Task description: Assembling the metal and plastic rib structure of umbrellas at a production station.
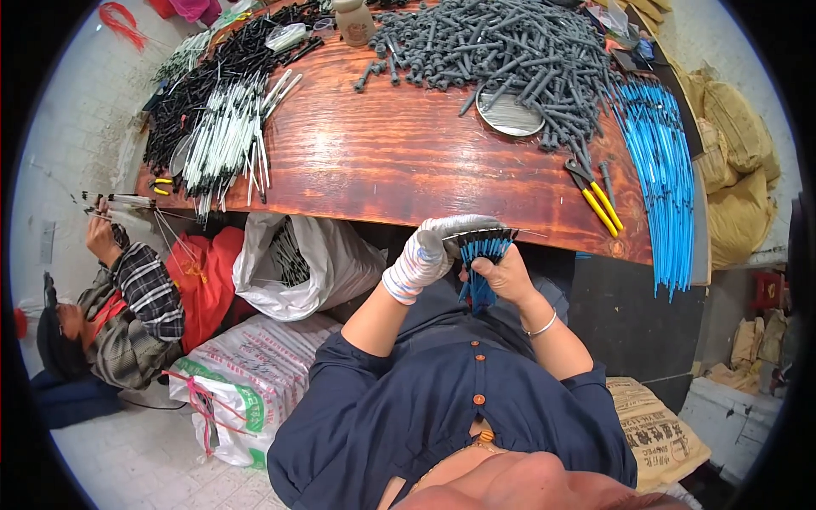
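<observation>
My left hand (429, 248), in a white knit glove, grips the top of a bundle of blue tubes with dark grey end pieces (482, 255) just below the near edge of the wooden table (399, 161). My right hand (503, 274), bare with a bracelet on the wrist, holds the same bundle from the right side. The blue tubes hang down between both hands over my dark blue shirt.
On the table lie a heap of grey plastic fittings (510, 51), a round metal lid (510, 115), yellow-handled pliers (595, 195), loose blue tubes (663, 178), and black and white tubes (221, 119). Another person (119, 297) sits at the left beside sacks (297, 263).
</observation>
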